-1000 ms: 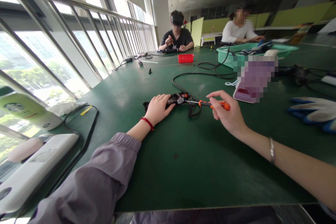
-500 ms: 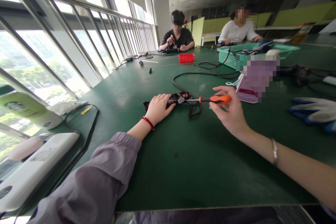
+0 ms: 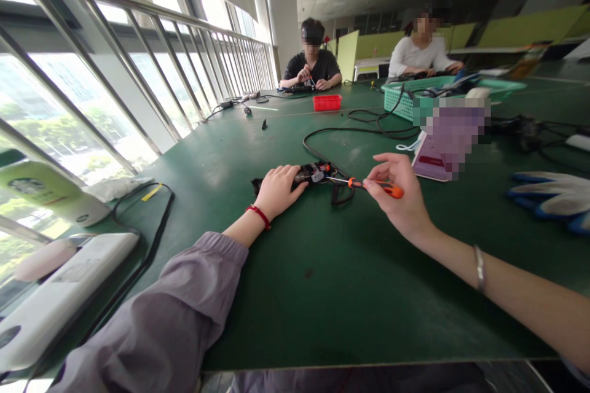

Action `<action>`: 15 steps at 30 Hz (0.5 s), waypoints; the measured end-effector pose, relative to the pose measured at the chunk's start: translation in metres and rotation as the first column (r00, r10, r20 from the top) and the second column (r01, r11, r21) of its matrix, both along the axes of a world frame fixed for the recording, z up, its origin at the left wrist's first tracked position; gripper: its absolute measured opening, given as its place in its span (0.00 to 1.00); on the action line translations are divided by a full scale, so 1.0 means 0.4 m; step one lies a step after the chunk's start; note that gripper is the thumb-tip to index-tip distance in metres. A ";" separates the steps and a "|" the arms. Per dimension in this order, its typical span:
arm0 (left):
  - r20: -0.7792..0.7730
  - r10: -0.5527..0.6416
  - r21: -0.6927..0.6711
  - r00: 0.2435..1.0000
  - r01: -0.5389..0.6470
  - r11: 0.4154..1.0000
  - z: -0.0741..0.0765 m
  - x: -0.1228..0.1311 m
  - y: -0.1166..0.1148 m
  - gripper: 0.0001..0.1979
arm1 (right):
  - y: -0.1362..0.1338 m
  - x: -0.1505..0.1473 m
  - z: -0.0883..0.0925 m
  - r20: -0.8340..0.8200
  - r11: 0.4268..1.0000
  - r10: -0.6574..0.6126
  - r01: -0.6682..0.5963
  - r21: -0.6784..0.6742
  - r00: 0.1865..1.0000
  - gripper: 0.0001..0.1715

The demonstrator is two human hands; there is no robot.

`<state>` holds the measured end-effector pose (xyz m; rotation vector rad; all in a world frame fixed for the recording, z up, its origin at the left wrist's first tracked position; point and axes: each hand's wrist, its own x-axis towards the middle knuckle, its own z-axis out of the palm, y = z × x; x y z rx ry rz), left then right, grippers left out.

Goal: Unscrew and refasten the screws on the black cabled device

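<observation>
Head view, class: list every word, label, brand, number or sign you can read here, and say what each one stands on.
No text can be read.
Pale green device by the window: a round mark, too blurred to read.
Card right of the right hand: pixelated, unreadable.
Black device under the left hand and orange screwdriver: no lettering visible.

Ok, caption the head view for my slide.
Left hand steadies a black device while right hand applies an orange screwdriver.
</observation>
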<state>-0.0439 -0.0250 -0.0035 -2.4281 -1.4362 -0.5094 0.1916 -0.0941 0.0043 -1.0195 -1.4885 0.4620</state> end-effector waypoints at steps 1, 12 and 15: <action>0.001 0.000 0.000 1.000 0.000 1.000 0.000 0.000 0.000 0.19 | -0.001 0.000 0.000 0.014 0.998 0.006 -0.005 -0.057 1.000 0.14; -0.003 0.005 -0.005 1.000 -0.005 1.000 0.001 0.001 -0.001 0.19 | -0.004 -0.004 -0.006 0.071 0.998 0.031 -0.035 0.053 0.997 0.28; -0.001 0.005 -0.014 1.000 -0.005 1.000 0.001 0.000 -0.002 0.19 | -0.013 -0.003 0.002 0.078 0.998 0.035 -0.032 -0.047 0.996 0.20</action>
